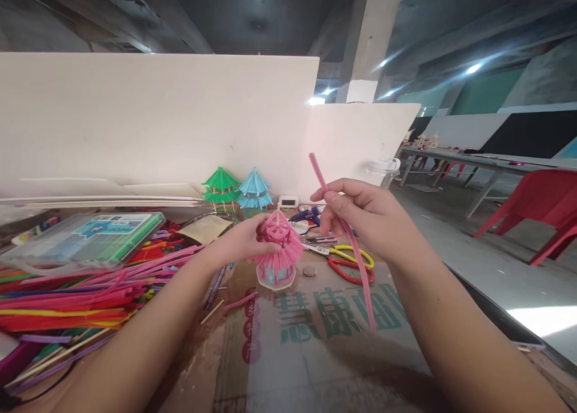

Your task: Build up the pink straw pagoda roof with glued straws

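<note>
My left hand point(246, 241) is closed around the upper left side of a small pink pavilion model point(278, 253), which stands on the printed board. Its roof is pink strips in tiers, and a pale pole sticks up at the top. Between the thumb and fingers of my right hand point(356, 208), a long pink pipe cleaner point(360, 263) is pinched; it slants from upper left to lower right, a short end above the fingers. Behind the right hand's pipe cleaner lie scissors point(351, 263) with red and yellow handles. A short pink piece point(240, 302) rests left of the model.
Bundles of coloured pipe cleaners point(81, 293) and a clear plastic case point(85, 238) cover the left side. Green point(220, 187) and blue point(255, 187) pavilion models stand at the back beside a small digital clock point(288, 202). A blue glue gun point(306, 216) lies behind the scissors.
</note>
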